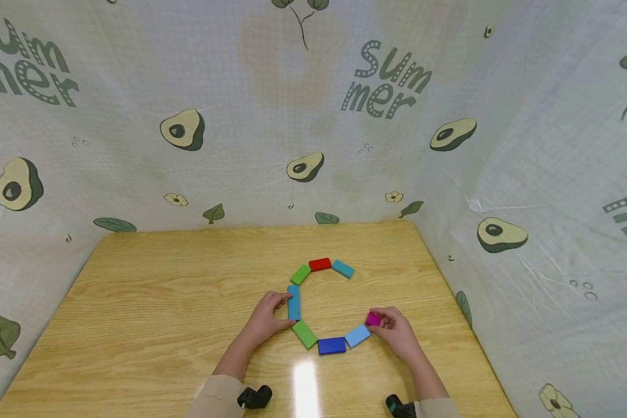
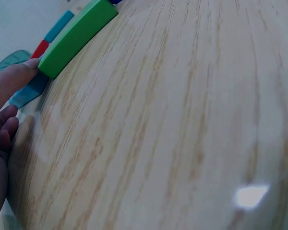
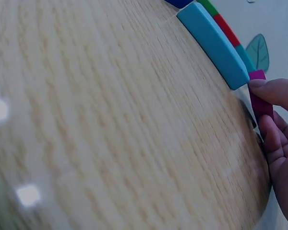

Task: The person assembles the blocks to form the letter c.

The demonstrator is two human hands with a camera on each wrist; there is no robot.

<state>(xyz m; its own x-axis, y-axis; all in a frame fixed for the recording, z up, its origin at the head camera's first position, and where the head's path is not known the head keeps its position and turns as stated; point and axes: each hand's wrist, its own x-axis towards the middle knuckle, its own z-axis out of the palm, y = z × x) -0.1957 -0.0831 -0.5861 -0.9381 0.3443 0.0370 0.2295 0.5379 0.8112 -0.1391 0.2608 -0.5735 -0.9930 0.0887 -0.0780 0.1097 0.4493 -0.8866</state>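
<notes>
Flat coloured blocks form an open curve on the wooden table. My left hand (image 1: 264, 317) is at the curve's left side, its fingers at the upper part of a blue block (image 1: 294, 303) and its thumb at the lower end. That thumb also meets the corner of the lower green block (image 2: 77, 38) in the left wrist view. My right hand (image 1: 396, 332) pinches a magenta block (image 1: 373, 319) between thumb and fingers, which partly hide it. The magenta block is right at the end of the light blue block (image 1: 357, 335). A dark blue block (image 1: 331, 346) lies between the light blue and green ones.
Across the curve's top run an upper green block (image 1: 300, 274), a red block (image 1: 320, 265) and a teal block (image 1: 342, 269). A gap separates the teal block from the magenta one. A printed cloth (image 1: 230, 174) rises behind and beside the table (image 1: 162, 307).
</notes>
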